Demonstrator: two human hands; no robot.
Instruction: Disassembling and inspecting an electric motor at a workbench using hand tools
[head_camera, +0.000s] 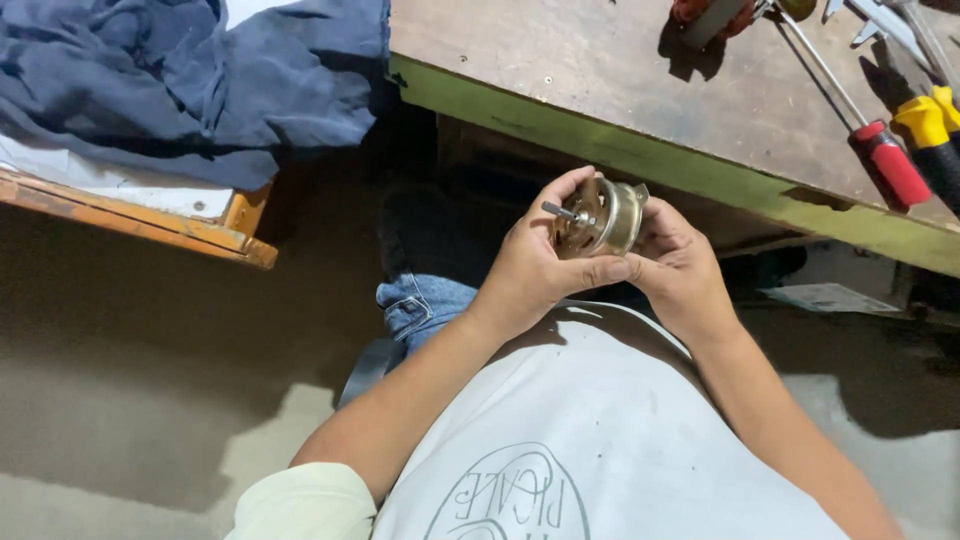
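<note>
Both hands, left hand and right hand, grip a small motor; beyond them on the counter lies a red-handled screwdriver.

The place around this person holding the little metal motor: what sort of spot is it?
Probably a small repair workshop. Both hands hold a small electric motor by a worn wooden workbench where screwdrivers lie; dark cloth is heaped on another table.

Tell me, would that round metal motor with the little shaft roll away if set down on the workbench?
Probably on its side: the motor has a round casing. It looks like solid metal, so likely heavy and stiff. Both the left hand and right hand cradle it.
</note>
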